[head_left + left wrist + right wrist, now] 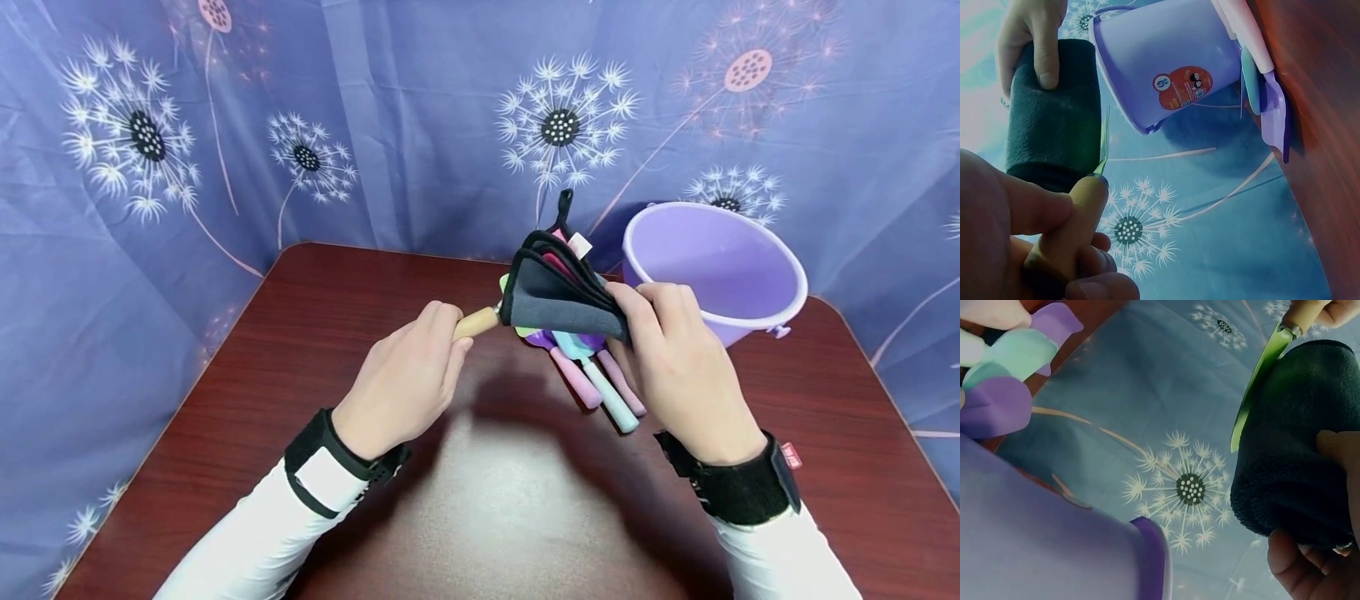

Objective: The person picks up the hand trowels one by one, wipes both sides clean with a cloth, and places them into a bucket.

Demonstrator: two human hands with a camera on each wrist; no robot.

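Observation:
My left hand (408, 371) grips the wooden handle of a small shovel (477, 322). Its green blade (1260, 381) lies along the cloth in the right wrist view, seen nearly edge-on. In my right hand (678, 371) is a folded dark grey cloth (562, 312) with black edging, a hanging loop and a white tag. Thumb and fingers pinch it from both sides, close against the blade. Behind and below the cloth lie several small shovels; a pink handle (576, 379) and a mint handle (611, 396) point toward me, their blades partly hidden.
A purple bucket (787, 260) stands at the back right, beside my right hand, with a red sticker (1185, 90) on its side. The dark red wooden table (247, 400) reaches back to a blue curtain (420, 125) printed with dandelions.

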